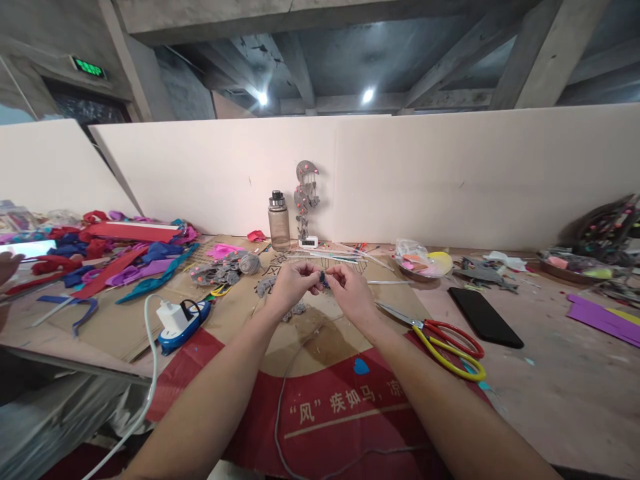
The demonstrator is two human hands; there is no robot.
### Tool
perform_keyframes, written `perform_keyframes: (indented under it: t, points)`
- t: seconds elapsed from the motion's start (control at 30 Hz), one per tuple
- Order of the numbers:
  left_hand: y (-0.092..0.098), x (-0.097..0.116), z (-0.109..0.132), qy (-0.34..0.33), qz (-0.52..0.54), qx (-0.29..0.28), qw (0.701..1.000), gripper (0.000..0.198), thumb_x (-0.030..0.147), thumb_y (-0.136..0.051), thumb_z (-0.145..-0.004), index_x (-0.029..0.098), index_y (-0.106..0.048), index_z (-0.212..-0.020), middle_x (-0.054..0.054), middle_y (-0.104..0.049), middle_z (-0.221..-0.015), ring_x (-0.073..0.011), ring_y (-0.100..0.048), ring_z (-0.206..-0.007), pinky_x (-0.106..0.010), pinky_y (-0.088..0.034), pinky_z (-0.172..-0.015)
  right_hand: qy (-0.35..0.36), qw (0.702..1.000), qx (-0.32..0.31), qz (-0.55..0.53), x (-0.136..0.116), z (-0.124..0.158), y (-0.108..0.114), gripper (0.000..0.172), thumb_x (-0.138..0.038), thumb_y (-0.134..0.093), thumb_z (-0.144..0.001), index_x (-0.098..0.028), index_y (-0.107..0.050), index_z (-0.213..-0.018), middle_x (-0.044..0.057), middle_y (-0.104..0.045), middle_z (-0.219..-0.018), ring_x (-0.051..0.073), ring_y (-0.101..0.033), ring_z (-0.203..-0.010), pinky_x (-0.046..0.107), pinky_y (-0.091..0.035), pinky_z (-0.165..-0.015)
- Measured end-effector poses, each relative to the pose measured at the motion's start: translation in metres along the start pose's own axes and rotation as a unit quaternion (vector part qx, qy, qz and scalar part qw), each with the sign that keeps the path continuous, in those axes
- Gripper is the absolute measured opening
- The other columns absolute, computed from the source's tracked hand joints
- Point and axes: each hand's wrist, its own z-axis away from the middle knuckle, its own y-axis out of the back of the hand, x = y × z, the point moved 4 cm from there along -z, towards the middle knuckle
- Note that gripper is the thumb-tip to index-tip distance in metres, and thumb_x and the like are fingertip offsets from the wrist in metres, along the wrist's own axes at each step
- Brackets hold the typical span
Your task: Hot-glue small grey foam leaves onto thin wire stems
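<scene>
My left hand (295,288) and my right hand (351,287) meet over the cardboard, fingertips pinched together. Between them is a small dark piece (323,279), mostly hidden by the fingers; its kind is unclear. Grey yarn (286,383) trails below my hands across the red printed part of the cardboard (345,413). Just below my left hand lie small grey scraps (295,311). Grey pieces with pink dots (217,269) and a ball of grey yarn (249,263) sit further left. A blue heart-shaped piece (361,366) rests on the cardboard between my forearms.
Red-and-yellow-handled scissors (440,340) and a black phone (485,317) lie at right. A bottle (279,223) and a grey hanging ornament (306,193) stand before the white partition (425,180). A blue power strip (185,328), its cable and coloured fabric (120,260) lie left. Another person's hand (7,265) shows far left.
</scene>
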Motion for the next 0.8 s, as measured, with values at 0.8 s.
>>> perform_keyframes:
  t: [0.8]
  points:
    - [-0.002, -0.017, -0.004, 0.059, 0.025, -0.070, 0.995, 0.024, 0.032, -0.079, -0.066, 0.013, -0.069, -0.077, -0.007, -0.072, -0.064, -0.0159, -0.069, -0.058, -0.024, -0.056, -0.054, 0.093, 0.988, 0.005, 0.122, -0.005, 0.000, 0.003, 0.009, -0.017, -0.052, -0.082, -0.020, -0.056, -0.075, 0.005, -0.063, -0.081, 0.018, -0.054, -0.079, 0.030, -0.039, -0.072]
